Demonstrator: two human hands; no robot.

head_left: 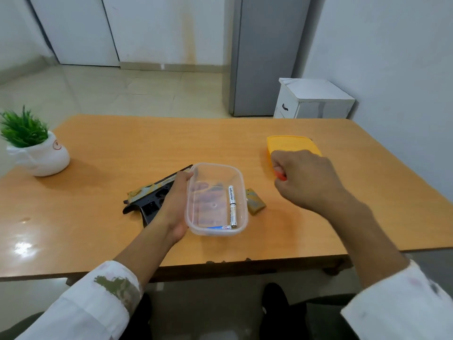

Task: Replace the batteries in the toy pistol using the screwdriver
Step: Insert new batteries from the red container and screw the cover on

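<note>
Your left hand (175, 204) grips the clear tub (241, 182) by its left wall, batteries (232, 200) loose inside; your right hand (306, 177) is clenched round an orange handle (280, 174), probably the screwdriver, just before the yellow lid (289, 143) near the table's (147, 143) right edge; the toy pistol (153, 197) lies mid-table behind your left wrist, an olive piece (255, 201), likely its cover, right of the tub. This looks like the battery swap; next, free your right hand to pick out a cell; nothing blocks the pistol but your own forearm.

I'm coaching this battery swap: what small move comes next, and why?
Probably lay the orange-handled tool down to free the right hand gripping it: batteries lie in the clear container the left hand holds, beside the toy pistol.
</note>
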